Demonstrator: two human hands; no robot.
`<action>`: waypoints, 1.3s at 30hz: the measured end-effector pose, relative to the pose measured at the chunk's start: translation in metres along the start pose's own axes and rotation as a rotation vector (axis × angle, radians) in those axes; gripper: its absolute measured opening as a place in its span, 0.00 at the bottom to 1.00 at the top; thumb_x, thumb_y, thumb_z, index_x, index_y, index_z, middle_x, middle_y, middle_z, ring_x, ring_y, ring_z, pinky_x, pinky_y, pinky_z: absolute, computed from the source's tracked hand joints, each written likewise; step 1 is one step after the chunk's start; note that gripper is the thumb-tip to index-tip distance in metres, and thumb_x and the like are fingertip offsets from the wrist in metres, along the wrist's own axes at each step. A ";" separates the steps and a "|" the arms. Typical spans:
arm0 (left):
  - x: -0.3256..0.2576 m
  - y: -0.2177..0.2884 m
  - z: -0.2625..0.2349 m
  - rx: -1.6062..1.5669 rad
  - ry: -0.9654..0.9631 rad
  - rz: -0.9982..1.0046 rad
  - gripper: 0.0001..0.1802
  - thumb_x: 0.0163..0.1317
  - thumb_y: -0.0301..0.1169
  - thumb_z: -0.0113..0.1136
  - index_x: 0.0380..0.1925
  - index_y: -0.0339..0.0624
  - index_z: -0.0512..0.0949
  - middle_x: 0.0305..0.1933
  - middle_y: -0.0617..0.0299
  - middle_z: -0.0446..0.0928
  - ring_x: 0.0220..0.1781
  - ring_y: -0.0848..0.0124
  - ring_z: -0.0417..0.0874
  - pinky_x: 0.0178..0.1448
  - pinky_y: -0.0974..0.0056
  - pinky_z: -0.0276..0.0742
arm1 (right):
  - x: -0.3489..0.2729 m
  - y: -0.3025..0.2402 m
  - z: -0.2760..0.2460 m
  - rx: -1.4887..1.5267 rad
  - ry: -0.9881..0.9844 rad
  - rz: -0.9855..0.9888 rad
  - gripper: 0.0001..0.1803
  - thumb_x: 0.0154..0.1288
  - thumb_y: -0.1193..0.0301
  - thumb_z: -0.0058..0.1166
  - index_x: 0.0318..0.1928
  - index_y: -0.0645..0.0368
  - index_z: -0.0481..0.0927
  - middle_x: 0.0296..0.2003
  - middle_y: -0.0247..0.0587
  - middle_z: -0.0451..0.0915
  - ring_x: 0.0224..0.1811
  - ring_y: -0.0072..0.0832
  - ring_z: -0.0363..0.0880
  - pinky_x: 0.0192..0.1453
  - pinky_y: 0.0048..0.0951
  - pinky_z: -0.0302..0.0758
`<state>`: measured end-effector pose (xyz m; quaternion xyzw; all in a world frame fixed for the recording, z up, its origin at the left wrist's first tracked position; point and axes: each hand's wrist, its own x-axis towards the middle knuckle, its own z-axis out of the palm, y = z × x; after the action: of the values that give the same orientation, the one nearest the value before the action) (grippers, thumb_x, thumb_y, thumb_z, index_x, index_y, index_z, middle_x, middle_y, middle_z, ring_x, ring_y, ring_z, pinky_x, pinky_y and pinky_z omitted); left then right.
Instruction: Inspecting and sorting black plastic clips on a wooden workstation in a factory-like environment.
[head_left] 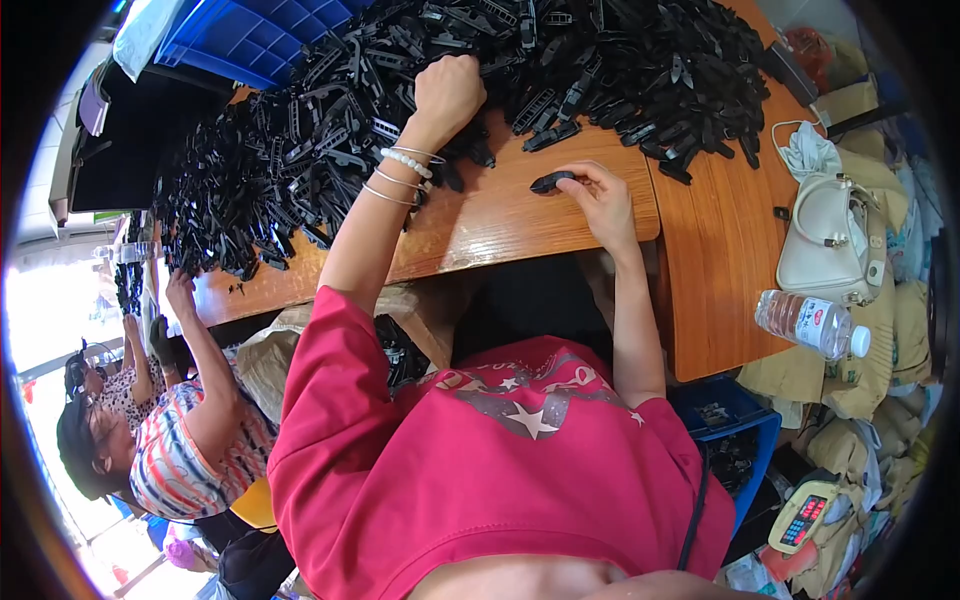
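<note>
A wide heap of small black plastic parts [640, 60] spreads over the far half of the wooden table [490, 220]. My left hand [450, 95] reaches into the near side of that heap, its fingers curled in like a fist; what they hold, if anything, is hidden behind the hand. Closer to me and to the right, my right hand [605, 205] pinches one small black plastic part [552, 182] between thumb and fingers, just above the bare wood. A few loose black parts lie along the heap's near edge, between my two hands.
Behind the heap at left stands a blue crate [240, 45]. Right of the table are a white handbag [825, 235], a plastic bottle [805, 322] and stacked sacks. A blue bin [765, 455] sits below the table's right end. Co-workers [195, 450] work at left.
</note>
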<state>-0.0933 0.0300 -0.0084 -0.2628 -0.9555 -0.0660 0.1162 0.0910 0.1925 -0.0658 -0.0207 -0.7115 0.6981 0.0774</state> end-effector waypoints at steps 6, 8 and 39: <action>-0.001 0.002 -0.010 0.133 -0.153 0.091 0.10 0.46 0.35 0.64 0.26 0.41 0.81 0.28 0.48 0.79 0.33 0.53 0.82 0.36 0.55 0.78 | -0.001 -0.005 0.003 -0.087 0.080 -0.059 0.07 0.57 0.78 0.56 0.37 0.65 0.79 0.32 0.37 0.80 0.34 0.21 0.79 0.38 0.20 0.73; 0.000 0.001 -0.012 0.141 -0.150 0.121 0.10 0.45 0.35 0.65 0.25 0.42 0.81 0.29 0.48 0.79 0.34 0.53 0.82 0.36 0.55 0.78 | 0.000 0.000 0.003 -0.124 0.081 -0.096 0.07 0.57 0.78 0.57 0.37 0.64 0.80 0.32 0.37 0.80 0.33 0.21 0.78 0.37 0.20 0.73; -0.100 0.042 -0.062 -1.248 -0.592 -0.209 0.17 0.62 0.39 0.56 0.29 0.33 0.81 0.23 0.68 0.78 0.24 0.85 0.70 0.27 0.76 0.65 | -0.014 -0.030 0.012 0.418 -0.102 -0.073 0.10 0.62 0.79 0.51 0.43 0.69 0.78 0.32 0.42 0.81 0.32 0.22 0.80 0.37 0.19 0.76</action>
<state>0.0236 0.0051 0.0287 -0.1938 -0.7506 -0.5392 -0.3291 0.1059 0.1778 -0.0371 0.0568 -0.5545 0.8273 0.0690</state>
